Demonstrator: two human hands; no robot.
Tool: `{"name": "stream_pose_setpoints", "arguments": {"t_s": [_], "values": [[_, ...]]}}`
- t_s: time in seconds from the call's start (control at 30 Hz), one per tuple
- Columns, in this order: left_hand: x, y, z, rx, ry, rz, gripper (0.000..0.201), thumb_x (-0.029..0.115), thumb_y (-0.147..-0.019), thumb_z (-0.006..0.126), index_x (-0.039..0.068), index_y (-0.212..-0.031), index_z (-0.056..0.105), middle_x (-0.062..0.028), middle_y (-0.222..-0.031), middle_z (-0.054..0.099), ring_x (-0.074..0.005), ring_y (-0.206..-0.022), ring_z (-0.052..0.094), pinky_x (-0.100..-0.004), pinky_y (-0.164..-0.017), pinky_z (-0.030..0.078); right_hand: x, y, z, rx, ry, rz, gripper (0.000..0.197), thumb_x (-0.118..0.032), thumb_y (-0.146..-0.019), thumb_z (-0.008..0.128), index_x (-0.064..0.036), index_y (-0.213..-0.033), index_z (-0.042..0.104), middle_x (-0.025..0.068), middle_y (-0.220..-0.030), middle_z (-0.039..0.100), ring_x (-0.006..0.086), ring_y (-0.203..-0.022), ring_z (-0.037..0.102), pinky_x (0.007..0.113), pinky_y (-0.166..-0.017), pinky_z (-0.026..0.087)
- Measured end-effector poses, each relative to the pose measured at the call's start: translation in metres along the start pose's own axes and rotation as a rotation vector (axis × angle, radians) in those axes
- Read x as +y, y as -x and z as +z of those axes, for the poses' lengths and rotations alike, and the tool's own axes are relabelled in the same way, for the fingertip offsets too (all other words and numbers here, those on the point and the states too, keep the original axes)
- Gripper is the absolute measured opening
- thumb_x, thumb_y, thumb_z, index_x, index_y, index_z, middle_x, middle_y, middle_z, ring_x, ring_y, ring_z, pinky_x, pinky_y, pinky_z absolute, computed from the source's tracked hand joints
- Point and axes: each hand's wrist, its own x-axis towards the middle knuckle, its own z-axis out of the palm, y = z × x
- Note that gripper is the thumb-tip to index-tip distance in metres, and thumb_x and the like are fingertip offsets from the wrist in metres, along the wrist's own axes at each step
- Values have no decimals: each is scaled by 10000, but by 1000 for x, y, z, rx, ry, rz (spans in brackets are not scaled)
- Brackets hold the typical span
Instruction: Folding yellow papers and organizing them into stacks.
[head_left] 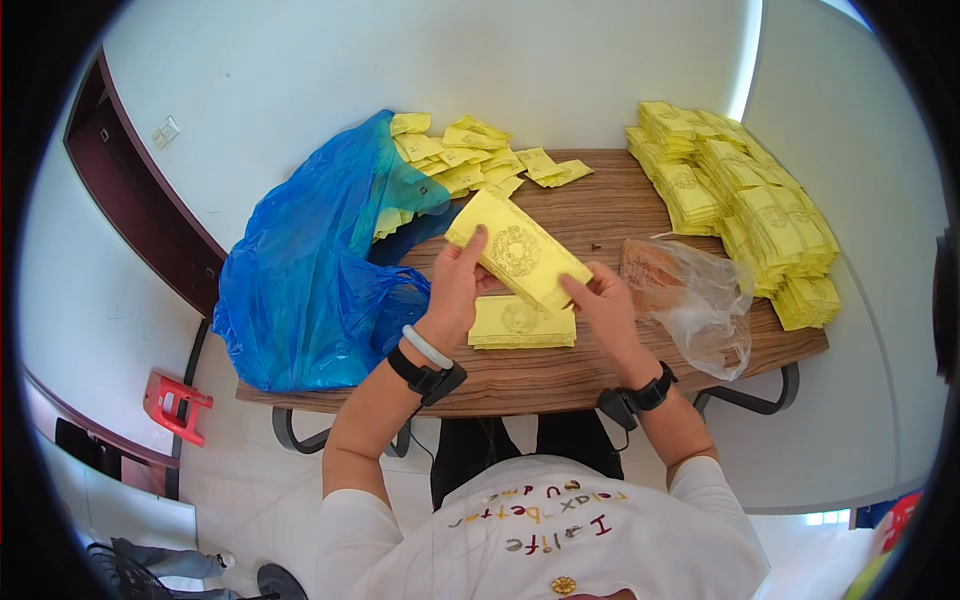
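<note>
Between both hands I hold a yellow paper packet (517, 250) with a round printed design, tilted above the table. My left hand (458, 285) grips its left end, thumb on top. My right hand (605, 305) pinches the lower right corner between thumb and fingers. Just below lies a small stack of yellow paper packets (521, 325), flat on the wooden table (450, 375). To the left a big blue plastic bag (310, 250) lies open, with loose yellow packets (465, 155) spilling out behind it.
Tall piles of yellow packets (735, 190) line the table's right side. A crumpled clear plastic bag (705, 305) with something orange-brown lies near my right hand. A red stool (178, 408) stands on the floor at left. White walls (560, 70) rise behind the table.
</note>
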Motion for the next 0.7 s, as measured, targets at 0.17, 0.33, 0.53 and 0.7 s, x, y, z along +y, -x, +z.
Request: {"name": "stream_pose_setpoints", "arguments": {"t_s": [0.17, 0.33, 0.53, 0.7], "values": [[5, 3, -31, -69, -246, 56, 207, 263, -1002, 594, 63, -1039, 637, -40, -951, 704, -111, -817, 677, -256, -711, 546, -3, -10, -11, 138, -91, -13, 132, -168, -999, 586, -41, -968, 607, -24, -753, 620, 26, -656, 561, 191, -591, 449], [9, 7, -34, -223, -510, -20, 219, 249, -995, 603, 41, -1047, 649, -23, -894, 695, -85, -718, 653, -220, -633, 520, 6, -26, -17, 257, 208, -193, 155, -175, -997, 587, -21, -1010, 594, -20, -756, 600, 37, -680, 518, 215, -600, 428], [6, 2, -62, -228, -661, -65, 214, 182, -978, 616, 21, -1117, 640, -15, -876, 686, -61, -619, 592, -197, -583, 493, 21, -30, -20, 101, 671, -85, 170, -151, -985, 582, -17, -1088, 572, 50, -747, 621, 85, -677, 555, 265, -611, 447], [-10, 0, -87, -212, -848, -103, 298, 170, -975, 623, 28, -1236, 605, -11, -887, 679, -47, -673, 576, -181, -595, 469, 34, -21, -13, 6, 603, -19, 290, -238, -950, 615, -40, -1155, 563, 195, -804, 637, 350, -728, 619, 409, -653, 476]]}}
